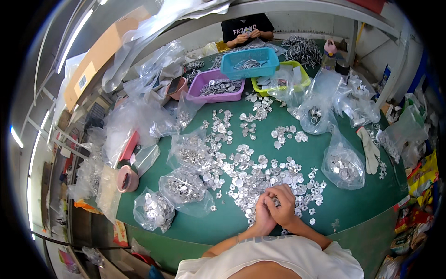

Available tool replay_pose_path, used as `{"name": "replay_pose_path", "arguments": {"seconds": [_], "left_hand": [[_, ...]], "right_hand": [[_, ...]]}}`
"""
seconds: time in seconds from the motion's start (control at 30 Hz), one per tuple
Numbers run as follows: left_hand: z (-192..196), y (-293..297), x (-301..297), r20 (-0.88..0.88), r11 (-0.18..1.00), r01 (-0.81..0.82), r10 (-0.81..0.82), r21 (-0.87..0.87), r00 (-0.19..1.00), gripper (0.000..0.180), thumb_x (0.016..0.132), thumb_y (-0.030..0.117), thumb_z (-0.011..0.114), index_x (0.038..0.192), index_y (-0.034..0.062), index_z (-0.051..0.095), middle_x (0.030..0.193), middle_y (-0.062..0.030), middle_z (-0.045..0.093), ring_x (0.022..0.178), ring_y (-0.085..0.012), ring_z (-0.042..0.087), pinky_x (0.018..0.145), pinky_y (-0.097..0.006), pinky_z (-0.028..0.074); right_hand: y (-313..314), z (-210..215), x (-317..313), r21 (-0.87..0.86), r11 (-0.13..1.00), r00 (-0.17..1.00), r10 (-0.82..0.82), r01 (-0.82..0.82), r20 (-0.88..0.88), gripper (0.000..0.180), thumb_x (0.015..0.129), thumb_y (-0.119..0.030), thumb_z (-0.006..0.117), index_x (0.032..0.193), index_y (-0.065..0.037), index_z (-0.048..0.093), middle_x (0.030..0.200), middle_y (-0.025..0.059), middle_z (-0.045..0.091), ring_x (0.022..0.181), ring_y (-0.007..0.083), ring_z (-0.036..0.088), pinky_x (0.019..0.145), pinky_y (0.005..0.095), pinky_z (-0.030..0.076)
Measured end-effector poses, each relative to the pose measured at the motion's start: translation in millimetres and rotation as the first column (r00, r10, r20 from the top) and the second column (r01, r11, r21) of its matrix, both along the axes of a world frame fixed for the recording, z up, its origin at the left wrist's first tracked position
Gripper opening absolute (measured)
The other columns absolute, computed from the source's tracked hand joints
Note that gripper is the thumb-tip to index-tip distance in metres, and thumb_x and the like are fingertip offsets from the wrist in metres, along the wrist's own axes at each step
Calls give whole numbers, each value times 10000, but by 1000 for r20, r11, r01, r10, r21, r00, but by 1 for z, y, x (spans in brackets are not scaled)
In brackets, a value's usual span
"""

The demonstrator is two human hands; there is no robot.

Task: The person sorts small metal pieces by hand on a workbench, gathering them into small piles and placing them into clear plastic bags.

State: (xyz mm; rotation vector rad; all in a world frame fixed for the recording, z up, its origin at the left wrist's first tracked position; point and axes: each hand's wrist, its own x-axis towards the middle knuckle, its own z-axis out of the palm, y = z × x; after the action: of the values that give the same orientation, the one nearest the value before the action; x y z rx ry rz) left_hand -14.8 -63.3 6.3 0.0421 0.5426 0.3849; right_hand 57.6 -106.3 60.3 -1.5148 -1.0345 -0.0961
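Note:
My left hand point(263, 216) and my right hand point(283, 204) are cupped together at the near edge of a pile of small silver metal pieces point(246, 186). Both are closed, the right lying partly over the left with its fingers curled. A bit of grey metal shows in the gap between them, so they hold some of the small metal pieces point(276, 201); how many is hidden. The loose pieces around my hands are mostly round and flat, some with cut outlines. They lie scattered on the green tabletop point(223, 228).
Clear bags of metal pieces stand left point(155, 211) and right point(344, 165). Further back are a purple basket point(209, 96), a blue basket point(248, 72) and a green basket point(278, 90). A white glove point(370, 151) lies at right. A co-worker point(246, 28) sits across the table.

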Motion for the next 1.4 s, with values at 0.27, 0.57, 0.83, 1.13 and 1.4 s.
{"name": "replay_pose_path", "arguments": {"seconds": [0.27,0.57,0.83,1.13,1.4], "left_hand": [[-5,5,15,-20,996,71,-70,52,997,276,868,309,505,1034,89,509,1040,-57,525,1032,-199,505,933,-360,393],[-5,11,27,-143,995,78,-67,69,987,268,861,296,492,1033,94,525,1042,-62,542,1034,-206,511,945,-372,388],[15,16,38,-138,990,-20,1,-137,990,206,808,273,561,918,101,589,1047,-83,582,1007,-219,533,880,-366,422],[37,28,-3,62,945,-101,126,-312,990,175,798,206,561,907,69,561,1029,-108,546,950,-235,522,721,-317,475],[73,33,-87,106,864,-361,420,-351,901,157,776,172,581,900,75,580,1033,-114,541,957,-231,519,705,-325,497]], "right_hand": [[-8,-10,13,45,996,991,78,-74,-105,313,736,-96,595,1038,-11,587,859,102,589,813,292,537,813,396,380],[-13,-24,30,220,958,829,273,-186,-488,310,820,-142,538,1078,31,539,917,130,574,909,242,545,833,345,411],[-15,-23,38,592,801,400,515,90,-758,274,936,-176,402,1128,12,456,825,104,540,758,195,531,758,331,415],[-12,-24,37,361,908,493,218,215,-842,256,918,-108,442,1137,26,438,796,48,479,684,114,443,650,254,364],[-12,-24,26,342,940,484,295,11,-824,220,904,-52,460,1106,34,458,777,28,467,673,101,428,631,234,360]]}}
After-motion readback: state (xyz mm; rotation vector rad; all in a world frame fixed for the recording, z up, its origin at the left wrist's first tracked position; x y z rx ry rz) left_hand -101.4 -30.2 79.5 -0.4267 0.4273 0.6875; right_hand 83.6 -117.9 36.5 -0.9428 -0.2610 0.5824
